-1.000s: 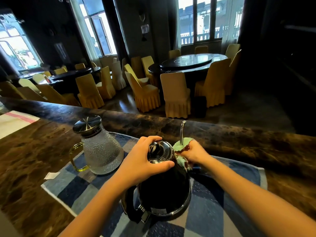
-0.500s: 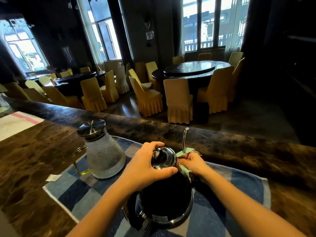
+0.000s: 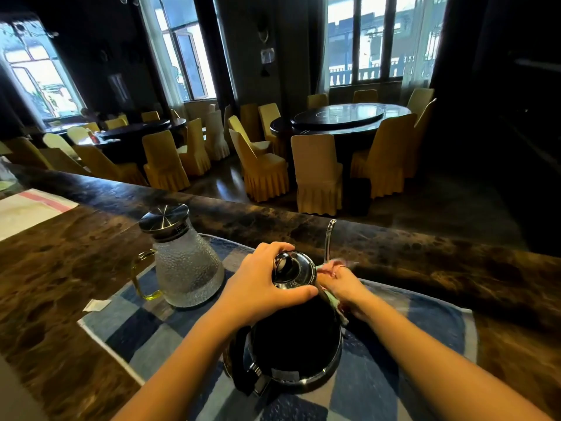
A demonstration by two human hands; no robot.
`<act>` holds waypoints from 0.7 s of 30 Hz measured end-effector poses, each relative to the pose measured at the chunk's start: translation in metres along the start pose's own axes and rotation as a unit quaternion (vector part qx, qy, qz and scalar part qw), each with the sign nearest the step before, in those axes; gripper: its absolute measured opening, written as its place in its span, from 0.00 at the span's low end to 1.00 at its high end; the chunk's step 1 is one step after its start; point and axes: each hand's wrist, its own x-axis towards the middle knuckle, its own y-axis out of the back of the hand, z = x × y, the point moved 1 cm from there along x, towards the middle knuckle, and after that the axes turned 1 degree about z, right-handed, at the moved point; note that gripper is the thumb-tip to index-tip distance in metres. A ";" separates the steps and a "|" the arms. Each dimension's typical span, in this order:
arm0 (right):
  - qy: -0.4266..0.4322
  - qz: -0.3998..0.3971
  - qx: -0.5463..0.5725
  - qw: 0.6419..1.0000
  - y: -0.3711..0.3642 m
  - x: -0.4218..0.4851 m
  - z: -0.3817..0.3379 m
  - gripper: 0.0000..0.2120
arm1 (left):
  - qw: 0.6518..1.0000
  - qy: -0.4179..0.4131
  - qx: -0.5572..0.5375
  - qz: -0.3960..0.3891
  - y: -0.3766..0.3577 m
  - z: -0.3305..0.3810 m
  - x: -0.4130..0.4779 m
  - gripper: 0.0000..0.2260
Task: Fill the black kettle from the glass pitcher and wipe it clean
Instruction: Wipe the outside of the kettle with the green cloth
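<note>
Far to the left of the round black kettle [image 3: 296, 344], a small white paper scrap [image 3: 96, 304] lies on the dark brown marbled surface [image 3: 60, 284]. Nearer the kettle, a clear dimpled glass pitcher [image 3: 185, 268] stands upright on the blue checked mat [image 3: 409, 360]. The left hand [image 3: 261, 287] grips the kettle's shiny lid [image 3: 293, 268], fingers [image 3: 273, 247] curled over its far rim. At the kettle's right, the right hand [image 3: 343, 284] presses a pale green cloth [image 3: 332, 300] against it below the thin spout [image 3: 329, 238], blurred fingers bunched round the cloth.
</note>
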 end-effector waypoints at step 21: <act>0.064 0.215 0.124 0.967 0.018 0.018 -0.069 0.18 | 1.000 0.021 -0.019 -0.004 -0.004 0.000 0.000 0.41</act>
